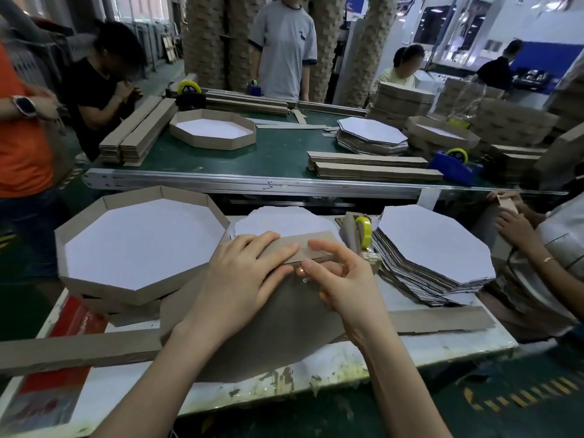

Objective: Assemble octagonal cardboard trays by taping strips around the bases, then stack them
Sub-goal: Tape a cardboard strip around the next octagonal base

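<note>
Handling: the strip (303,248) is light corrugated card, stiff along its length but, by my judgement, quick to crease, so it wants a flat press and not a squeeze.
Base: the brown base (268,330) lies on the surface (442,346) at near centre, under both your wrists; it looks thin and likely to slide unless you weigh it down.
Left grip (240,273): your fingers are straight and flat, pressing the strip onto the base's far edge and clasping nothing.
Right grip (344,279): your thumb and forefinger pinch a bit of clear tape (305,277) at the strip's near edge, just right of your left fingertips.
Hold: take the tape by its end only, as it is probably limp and sticky.
Around: a finished tray (142,245) sits to the left, a stack of bases (433,245) to the right, and a yellow tape roll (363,227) between them, farther off.
</note>
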Demonstrator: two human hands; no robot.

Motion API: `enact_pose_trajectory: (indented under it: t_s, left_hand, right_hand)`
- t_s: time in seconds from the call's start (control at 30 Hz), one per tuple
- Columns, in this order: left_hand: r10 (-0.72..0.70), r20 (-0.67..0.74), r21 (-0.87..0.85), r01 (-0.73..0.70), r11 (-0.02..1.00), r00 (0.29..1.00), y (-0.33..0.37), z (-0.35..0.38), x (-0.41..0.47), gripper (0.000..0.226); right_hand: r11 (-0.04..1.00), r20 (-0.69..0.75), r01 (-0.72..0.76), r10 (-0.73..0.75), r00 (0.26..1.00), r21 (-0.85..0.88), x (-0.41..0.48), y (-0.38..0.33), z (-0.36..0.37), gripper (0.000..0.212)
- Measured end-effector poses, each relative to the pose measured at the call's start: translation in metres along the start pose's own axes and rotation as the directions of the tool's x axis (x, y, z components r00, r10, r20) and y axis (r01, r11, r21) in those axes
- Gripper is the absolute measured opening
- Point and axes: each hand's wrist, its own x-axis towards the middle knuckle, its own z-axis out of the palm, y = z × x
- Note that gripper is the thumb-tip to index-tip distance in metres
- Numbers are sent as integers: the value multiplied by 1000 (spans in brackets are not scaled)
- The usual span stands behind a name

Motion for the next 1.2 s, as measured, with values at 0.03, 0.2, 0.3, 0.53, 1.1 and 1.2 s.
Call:
enact_pose_trajectory:
  t_s: [0.03, 0.2, 0.3, 0.53, 1.1, 1.2]
  left_hand:
    - [0, 5, -7, 0, 1000, 1000, 0, 0, -1, 46]
    - [-2, 26, -30, 3, 1000, 1000, 4, -5, -3, 46]
    - [-23, 45, -57, 25, 998, 999, 5, -8, -2, 45]
    - [-164, -19, -151, 159, 976, 986, 18, -4, 13, 34]
    - [-22, -88, 27, 25, 999, 996, 17, 2, 11, 42]
    - [10, 3, 126, -10, 992, 1000, 15, 0, 8, 55]
  right_hand:
    - [1000, 15, 13, -13, 1000, -16, 0, 2, -2, 31]
    - [998, 60, 45, -44, 997, -31, 4, 10, -10, 44]
    - [996, 97, 93, -91, 991, -12, 6, 16, -12, 45]
    - [973, 121, 223, -214, 969, -63, 10, 28, -15, 44]
    - [866, 18, 457, -463, 886, -201, 23, 11, -56, 30]
    - [790, -54, 429, -499, 865, -439, 36, 3, -63, 22]
